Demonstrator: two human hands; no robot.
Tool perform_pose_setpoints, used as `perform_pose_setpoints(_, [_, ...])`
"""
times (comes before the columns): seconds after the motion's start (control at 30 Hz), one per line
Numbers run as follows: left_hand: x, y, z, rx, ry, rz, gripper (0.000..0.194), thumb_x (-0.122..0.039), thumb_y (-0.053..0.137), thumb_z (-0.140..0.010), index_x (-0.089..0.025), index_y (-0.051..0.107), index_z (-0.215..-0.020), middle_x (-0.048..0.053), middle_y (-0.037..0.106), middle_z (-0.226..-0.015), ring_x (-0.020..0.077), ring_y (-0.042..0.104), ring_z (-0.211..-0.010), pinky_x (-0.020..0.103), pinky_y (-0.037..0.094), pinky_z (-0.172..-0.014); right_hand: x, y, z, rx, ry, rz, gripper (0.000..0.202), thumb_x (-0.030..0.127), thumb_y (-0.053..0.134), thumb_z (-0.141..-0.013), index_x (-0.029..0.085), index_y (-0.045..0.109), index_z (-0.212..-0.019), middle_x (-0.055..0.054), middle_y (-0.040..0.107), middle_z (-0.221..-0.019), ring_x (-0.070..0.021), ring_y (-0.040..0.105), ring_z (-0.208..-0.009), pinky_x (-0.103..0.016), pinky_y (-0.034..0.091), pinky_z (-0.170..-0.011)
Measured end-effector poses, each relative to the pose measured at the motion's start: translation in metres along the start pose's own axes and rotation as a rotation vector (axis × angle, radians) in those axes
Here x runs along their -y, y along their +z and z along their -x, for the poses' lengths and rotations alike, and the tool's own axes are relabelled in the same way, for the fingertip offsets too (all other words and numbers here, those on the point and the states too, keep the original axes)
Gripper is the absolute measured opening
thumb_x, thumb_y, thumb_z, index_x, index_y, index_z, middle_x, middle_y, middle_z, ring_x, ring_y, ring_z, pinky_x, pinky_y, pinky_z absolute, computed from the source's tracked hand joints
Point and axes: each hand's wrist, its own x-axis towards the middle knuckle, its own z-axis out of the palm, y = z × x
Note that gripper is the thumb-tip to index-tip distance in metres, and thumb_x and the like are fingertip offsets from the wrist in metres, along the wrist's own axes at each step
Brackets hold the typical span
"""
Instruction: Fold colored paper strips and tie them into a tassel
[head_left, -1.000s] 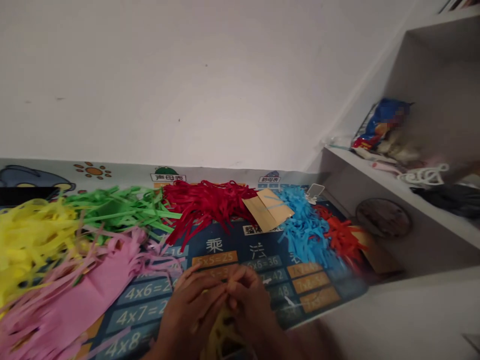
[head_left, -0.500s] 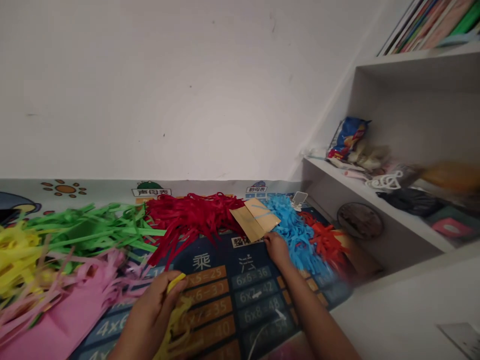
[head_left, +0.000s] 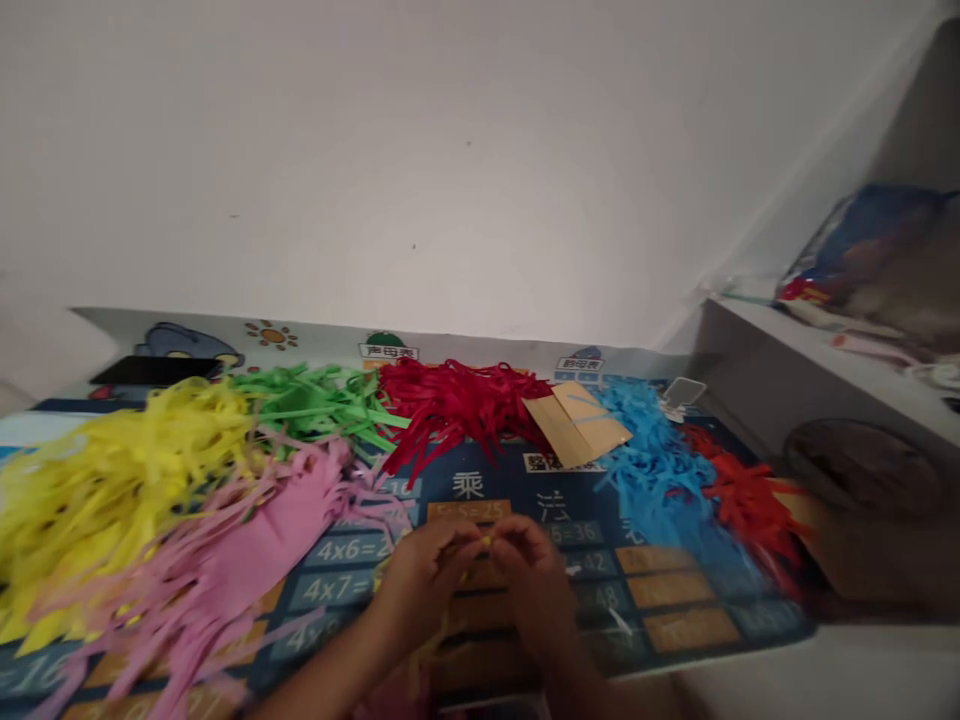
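Half a second ago the right hand (head_left: 534, 585) was stretched out to the tan folded card (head_left: 576, 424) beside the blue shreds; now it is back in front of the body, fingertip to fingertip with the left hand (head_left: 425, 585). Both hands pinch a thin yellow paper strip (head_left: 484, 543) between thumb and fingers, the visible bit of it showing right where the fingertips meet; more yellow hangs blurred beneath the left palm.

The hands hover over a dark blue multiplication-table mat (head_left: 525, 500) printed with orange and grey-blue sum boxes. At ten o'clock from the hands lies a heap of pink fringed paper (head_left: 247, 545), touching a larger heap of yellow paper strips (head_left: 112, 480) at nine to ten o'clock. A pile of green paper strips (head_left: 315, 405) sits at eleven o'clock, against the pink. At twelve o'clock lies a tangle of red paper strips (head_left: 457, 400), with the card at one o'clock overlapping its right edge. Blue paper shreds (head_left: 652, 470) lie at two o'clock, and orange-red paper shreds (head_left: 746, 495) just beyond them, touching. A white shelf unit (head_left: 757, 345) stands at the far right, its contents blurred.
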Motion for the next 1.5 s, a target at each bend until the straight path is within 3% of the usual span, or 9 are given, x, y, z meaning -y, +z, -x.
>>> perform_pose_setpoints(0.33, [0.003, -0.014, 0.012, 0.046, 0.0, -0.021, 0.012, -0.025, 0.055, -0.085, -0.021, 0.067, -0.083, 0.0, 0.07, -0.072, 0.0151, 0.064, -0.065, 0.023, 0.046, -0.061, 0.002, 0.005, 0.002, -0.021, -0.032, 0.085, 0.02, 0.034, 0.077, -0.068, 0.02, 0.065, -0.076, -0.001, 0.062, -0.074, -0.0177, 0.057, -0.072, -0.028, 0.046, -0.069])
perform_pose_setpoints(0.47, [0.004, -0.02, 0.014, 0.154, -0.148, 0.131, 0.015, -0.03, 0.065, -0.08, -0.02, 0.064, -0.09, -0.001, 0.07, -0.074, 0.0146, 0.063, -0.065, 0.021, 0.045, -0.058, 0.004, 0.005, 0.003, 0.086, 0.135, -0.018, 0.023, 0.032, 0.08, -0.064, 0.021, 0.067, -0.08, -0.002, 0.064, -0.077, -0.0198, 0.059, -0.075, -0.029, 0.048, -0.068])
perform_pose_setpoints(0.6, [0.003, -0.025, 0.012, 0.222, -0.161, 0.225, 0.014, -0.029, 0.071, -0.077, -0.019, 0.068, -0.087, -0.001, 0.072, -0.073, 0.0138, 0.064, -0.067, 0.019, 0.044, -0.058, 0.002, 0.005, 0.002, 0.12, 0.25, -0.034, 0.018, 0.031, 0.08, -0.06, 0.02, 0.067, -0.064, -0.001, 0.063, -0.066, -0.0197, 0.058, -0.068, -0.03, 0.047, -0.066])
perform_pose_setpoints(0.8, [0.009, -0.029, 0.009, 0.159, 0.053, 0.089, 0.014, -0.032, 0.068, -0.082, -0.02, 0.072, -0.078, 0.001, 0.072, -0.074, 0.0149, 0.066, -0.069, 0.022, 0.047, -0.065, 0.012, 0.0, -0.001, 0.164, 0.012, 0.16, 0.014, 0.031, 0.074, -0.069, 0.022, 0.068, -0.061, -0.002, 0.063, -0.069, -0.0197, 0.056, -0.069, -0.029, 0.044, -0.067])
perform_pose_setpoints(0.97, [0.011, -0.025, 0.011, 0.011, 0.249, -0.029, 0.014, -0.034, 0.065, -0.086, -0.021, 0.068, -0.089, 0.004, 0.074, -0.086, 0.0176, 0.069, -0.08, 0.029, 0.053, -0.078, 0.017, -0.004, 0.003, 0.111, -0.215, 0.339, 0.014, 0.029, 0.07, -0.077, 0.023, 0.066, -0.065, -0.002, 0.064, -0.072, -0.0192, 0.059, -0.071, -0.028, 0.044, -0.068])
perform_pose_setpoints(1.07, [0.008, -0.024, 0.013, -0.046, 0.446, -0.059, 0.011, -0.028, 0.058, -0.092, -0.025, 0.069, -0.09, -0.001, 0.074, -0.083, 0.0136, 0.07, -0.079, 0.034, 0.047, -0.098, 0.018, -0.006, 0.006, 0.095, -0.317, 0.382, 0.014, 0.029, 0.07, -0.08, 0.023, 0.067, -0.067, -0.002, 0.065, -0.072, -0.0185, 0.06, -0.069, -0.027, 0.045, -0.065])
perform_pose_setpoints(1.2, [0.003, -0.024, 0.014, -0.093, 0.504, -0.104, 0.014, -0.021, 0.055, -0.093, -0.026, 0.068, -0.09, -0.004, 0.074, -0.081, 0.01, 0.069, -0.078, 0.032, 0.04, -0.105, 0.022, -0.004, 0.009, 0.091, -0.429, 0.415, 0.013, 0.026, 0.067, -0.083, 0.024, 0.066, -0.07, 0.0, 0.065, -0.073, -0.0166, 0.061, -0.069, -0.025, 0.046, -0.063])
perform_pose_setpoints(1.4, [-0.001, -0.011, 0.011, -0.107, 0.499, -0.237, 0.024, -0.028, 0.048, -0.094, -0.024, 0.063, -0.076, -0.002, 0.071, -0.072, 0.0136, 0.067, -0.068, 0.031, 0.05, -0.09, 0.023, 0.008, 0.02, 0.076, -0.53, 0.464, 0.017, 0.031, 0.062, -0.089, 0.022, 0.065, -0.074, 0.0, 0.066, -0.074, -0.0148, 0.062, -0.072, -0.025, 0.047, -0.071])
perform_pose_setpoints(1.5, [0.019, -0.017, 0.016, -0.091, 0.522, -0.289, 0.032, -0.037, 0.045, -0.095, -0.025, 0.065, -0.073, -0.001, 0.071, -0.069, 0.0141, 0.067, -0.065, 0.022, 0.055, -0.068, 0.019, -0.024, 0.018, 0.093, -0.535, 0.578, 0.018, 0.039, 0.063, -0.088, 0.023, 0.069, -0.084, -0.002, 0.069, -0.083, -0.0164, 0.063, -0.081, -0.028, 0.048, -0.078])
